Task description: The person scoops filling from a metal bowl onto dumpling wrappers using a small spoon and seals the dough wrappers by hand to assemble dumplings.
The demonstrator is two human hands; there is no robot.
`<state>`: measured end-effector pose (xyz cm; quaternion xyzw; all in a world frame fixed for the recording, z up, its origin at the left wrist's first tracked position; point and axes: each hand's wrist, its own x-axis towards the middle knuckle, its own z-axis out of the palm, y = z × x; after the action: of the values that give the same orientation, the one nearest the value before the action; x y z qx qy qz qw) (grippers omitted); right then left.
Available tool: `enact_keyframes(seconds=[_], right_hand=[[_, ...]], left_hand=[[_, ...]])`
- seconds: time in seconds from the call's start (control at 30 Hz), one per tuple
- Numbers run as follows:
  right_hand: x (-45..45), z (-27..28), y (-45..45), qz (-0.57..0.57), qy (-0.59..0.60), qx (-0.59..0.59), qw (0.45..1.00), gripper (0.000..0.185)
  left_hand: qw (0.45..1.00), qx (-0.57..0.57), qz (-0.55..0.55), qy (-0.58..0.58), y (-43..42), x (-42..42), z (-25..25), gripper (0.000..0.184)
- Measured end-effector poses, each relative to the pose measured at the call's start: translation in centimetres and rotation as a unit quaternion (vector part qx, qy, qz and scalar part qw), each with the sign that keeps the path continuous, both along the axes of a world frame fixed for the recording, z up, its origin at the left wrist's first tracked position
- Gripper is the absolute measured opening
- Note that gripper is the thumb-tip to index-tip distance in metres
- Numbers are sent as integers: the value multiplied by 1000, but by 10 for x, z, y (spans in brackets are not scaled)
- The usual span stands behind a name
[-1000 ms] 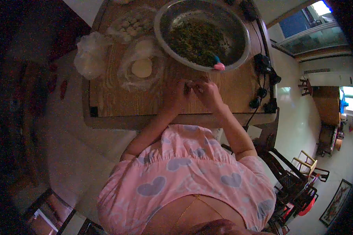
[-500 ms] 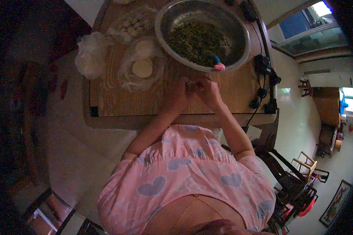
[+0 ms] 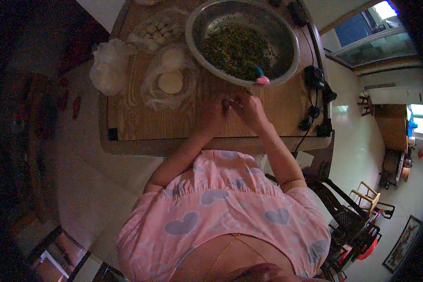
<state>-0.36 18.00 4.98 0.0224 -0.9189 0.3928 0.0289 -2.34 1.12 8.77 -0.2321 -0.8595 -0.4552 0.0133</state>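
My left hand [image 3: 216, 107] and my right hand [image 3: 247, 109] meet just in front of a large metal bowl [image 3: 290, 61]. The fingers of both are bent and closed together, fingertips touching; a small pale bit shows between them, too dim to name. Chopped green filling [image 3: 237, 49] lies in the bowl, and a spoon or scoop with a pink and blue handle [image 3: 262, 80] leans at its near rim. Left of my hands, round pale dough wrappers [image 3: 170, 82] rest on an open clear plastic bag [image 3: 150, 99].
Several small pale lumps [image 3: 157, 34] sit on plastic at the back left. A knotted white plastic bag [image 3: 107, 70] stands at the table's left edge. Black cables and an adapter [image 3: 315, 76] run along the right edge of the wooden table [image 3: 150, 127]. Chairs [image 3: 343, 207] stand at right.
My fingers have shifted slightly against each other, with the right hand turned a little. The bowl, wrappers and bags have stayed in place.
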Motion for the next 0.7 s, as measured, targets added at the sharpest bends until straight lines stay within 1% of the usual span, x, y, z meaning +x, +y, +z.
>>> enact_keyframes(seconds=[0.03, 0.07, 0.13, 0.17, 0.2, 0.27, 0.3, 0.33, 0.37, 0.4, 0.43, 0.47, 0.53, 0.63, 0.7], right_hand=[[-3, -12, 5, -6, -27, 5, 1000, 25], [-5, -26, 8, -19, -24, -28, 999, 24], [-8, -35, 8, -43, -17, -94, 994, 23], [-7, -38, 10, -45, -35, -94, 994, 22], [-4, -23, 6, -46, -53, -94, 993, 21], [0, 4, -1, -46, -69, -77, 994, 19], [1, 16, -4, -43, -66, -62, 995, 18], [2, 22, -6, -41, -64, -46, 996, 17], [1, 17, -4, -50, -80, -83, 992, 16], [0, 13, -4, -60, -96, -120, 986, 16], [-1, 10, -3, -50, -88, -99, 990, 16], [-1, 8, -3, -39, -80, -78, 993, 16], [-3, 23, -5, 23, -14, 82, 996, 15], [-4, 27, -7, 0, -25, 49, 999, 15], [-6, 20, -5, -22, -55, 64, 996, 16]], left_hand=[[1000, 20, -2, 4, 1, -2, -2, 25], [1000, 15, 4, -23, 1, -2, -2, 27], [997, 6, 18, -76, 3, 0, -3, 31], [999, -15, 27, -31, 3, 1, -5, 33], [999, -37, 36, 13, 2, 2, -8, 35], [995, -41, 52, 78, 2, 2, -1, 35], [993, -24, 58, 99, 2, 1, 15, 34], [994, -23, 51, 92, 2, 0, 19, 33], [995, -23, 45, 84, 2, 0, 22, 31], [998, -40, 25, 50, 0, -2, 18, 30], [998, -56, 5, 14, -1, -3, 15, 28], [998, -40, 10, 45, -2, -3, 14, 27], [994, -8, 20, 105, -1, -4, 13, 24], [987, -53, 22, 150, -4, -5, 16, 26], [989, -17, 15, 143, -4, -6, 19, 27]])
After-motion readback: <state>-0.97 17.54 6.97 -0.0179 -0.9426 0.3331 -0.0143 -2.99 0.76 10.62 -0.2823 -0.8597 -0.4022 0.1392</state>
